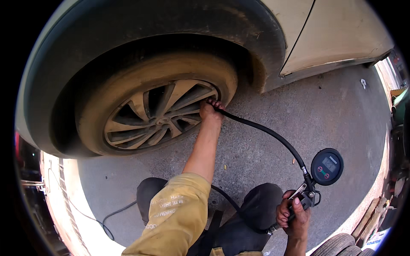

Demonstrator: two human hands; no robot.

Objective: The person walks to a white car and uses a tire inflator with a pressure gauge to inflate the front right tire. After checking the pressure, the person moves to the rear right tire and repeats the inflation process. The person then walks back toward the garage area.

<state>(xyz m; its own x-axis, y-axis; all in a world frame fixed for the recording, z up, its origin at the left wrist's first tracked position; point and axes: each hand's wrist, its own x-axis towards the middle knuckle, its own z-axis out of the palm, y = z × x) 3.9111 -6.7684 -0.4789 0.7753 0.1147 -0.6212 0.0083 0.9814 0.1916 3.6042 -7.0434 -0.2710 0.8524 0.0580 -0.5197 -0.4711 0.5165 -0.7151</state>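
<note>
The left hand (212, 110) has its fingers curled around the end of the black hose (273, 133), right at the edge of the dusty alloy wheel (139, 104), inside the car tire (141, 81). The fingers hide the tip, so I can't tell how well it sits there. The right hand (294, 215) is wrapped around the handle of the tire inflator (308, 198), off to the right of the right knee (265, 205). Its round digital gauge (327, 166) faces up, which should make it easy to look at. I can't tell if the silver lever (297, 192) is pushed down. To do this well, the hose end should go on straight, and the left hand should hold it firm and not wiggle. The hose needs a soft bend, with no pulling. Squeezing the lever gently would be best. The dark fender (273, 47) hangs over the wheel, so there is little room above. Another hose (226, 197) runs between the knees and could get pinched by a leg. A thin dark line (112, 232) loops on the ground at the left, where a foot could catch. Old tires (335, 246) and wood planks (369, 217) sit at the lower right.
</note>
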